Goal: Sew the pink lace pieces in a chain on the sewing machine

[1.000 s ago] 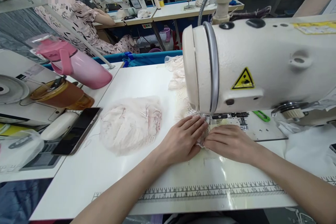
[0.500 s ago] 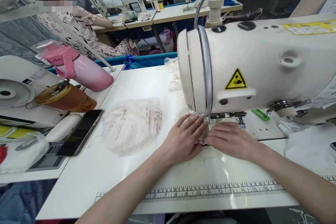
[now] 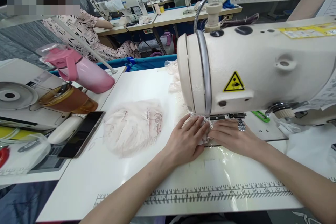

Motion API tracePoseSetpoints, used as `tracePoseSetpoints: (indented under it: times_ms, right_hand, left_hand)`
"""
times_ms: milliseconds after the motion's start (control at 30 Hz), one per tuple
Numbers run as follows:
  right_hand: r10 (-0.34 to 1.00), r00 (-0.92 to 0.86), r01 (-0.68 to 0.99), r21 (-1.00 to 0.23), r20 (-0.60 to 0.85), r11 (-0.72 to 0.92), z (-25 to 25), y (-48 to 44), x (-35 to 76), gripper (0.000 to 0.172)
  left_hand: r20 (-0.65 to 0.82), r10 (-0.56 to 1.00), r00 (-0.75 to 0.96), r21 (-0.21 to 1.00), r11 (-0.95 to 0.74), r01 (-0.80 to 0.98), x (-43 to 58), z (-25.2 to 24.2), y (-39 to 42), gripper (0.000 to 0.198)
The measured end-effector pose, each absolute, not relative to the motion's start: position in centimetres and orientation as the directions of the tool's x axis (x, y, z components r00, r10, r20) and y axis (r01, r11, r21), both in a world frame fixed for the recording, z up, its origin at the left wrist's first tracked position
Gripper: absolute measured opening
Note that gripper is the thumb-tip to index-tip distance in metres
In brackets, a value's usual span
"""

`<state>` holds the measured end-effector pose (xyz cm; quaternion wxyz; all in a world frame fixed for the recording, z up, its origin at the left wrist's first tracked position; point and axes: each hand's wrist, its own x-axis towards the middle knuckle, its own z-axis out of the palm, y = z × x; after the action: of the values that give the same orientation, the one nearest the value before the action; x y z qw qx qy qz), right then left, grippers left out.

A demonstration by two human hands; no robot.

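At the sewing machine (image 3: 252,66), both hands are on a small piece of white lace fabric (image 3: 207,122) below the machine head. My left hand (image 3: 185,140) bends its fingers over the fabric, its thumb at the near edge. My right hand (image 3: 233,136) has its fingers pressed together on the fabric's right side, close to the left fingertips. The needle and most of the presser foot are hidden behind the head and hands. More pale lace (image 3: 177,84) lies behind, partly covered by the machine head. A bundle of sheer whitish lace (image 3: 133,127) rests on the table to the left.
Left are a phone (image 3: 81,134), an amber drink cup (image 3: 68,98) and a pink bottle (image 3: 81,68). A green tool (image 3: 261,116) and white cloth (image 3: 309,145) lie right. A ruler strip (image 3: 194,194) runs along the front edge. Another person (image 3: 86,35) sits beyond.
The view has shifted slightly. The right hand has moved a little right, and more of the lace shows between the hands. Both hands stay on the fabric.
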<state>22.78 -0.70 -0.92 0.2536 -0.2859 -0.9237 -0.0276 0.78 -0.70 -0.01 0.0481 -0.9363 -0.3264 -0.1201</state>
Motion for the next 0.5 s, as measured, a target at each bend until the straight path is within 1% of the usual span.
tracePoseSetpoints:
  times_ms: [100,167,300,367,433,500]
  right_hand:
    - [0.48,-0.678,0.597,0.036,0.557,0.801,-0.5,-0.7,22.9,0.01]
    - [0.469,-0.665,0.634,0.108,0.581,0.766,-0.2,-0.8,23.0,0.006]
    - [0.474,-0.68,0.662,0.191,0.56,0.724,0.2,-1.0,23.1,0.006]
    - [0.46,-0.69,0.667,0.246,0.559,0.703,0.4,-1.0,23.1,0.007]
    - [0.448,-0.69,0.668,0.26,0.568,0.697,0.6,-0.9,23.1,0.01]
    - [0.447,-0.679,0.663,0.224,0.582,0.715,0.8,-0.8,22.9,0.014]
  left_hand:
    - [0.246,0.604,0.758,-0.015,-0.78,0.626,0.8,0.0,-0.8,0.05]
    - [0.237,0.608,0.758,-0.019,-0.777,0.629,0.9,0.1,-0.8,0.051]
    - [0.228,0.614,0.755,-0.028,-0.771,0.636,0.9,0.1,-0.9,0.052]
    - [0.254,0.596,0.761,-0.039,-0.78,0.624,0.9,0.0,-0.9,0.049]
    - [0.312,0.539,0.782,-0.055,-0.812,0.581,0.9,-0.2,-0.9,0.039]
    - [0.37,0.472,0.8,-0.076,-0.843,0.532,0.9,-0.3,-0.9,0.029]
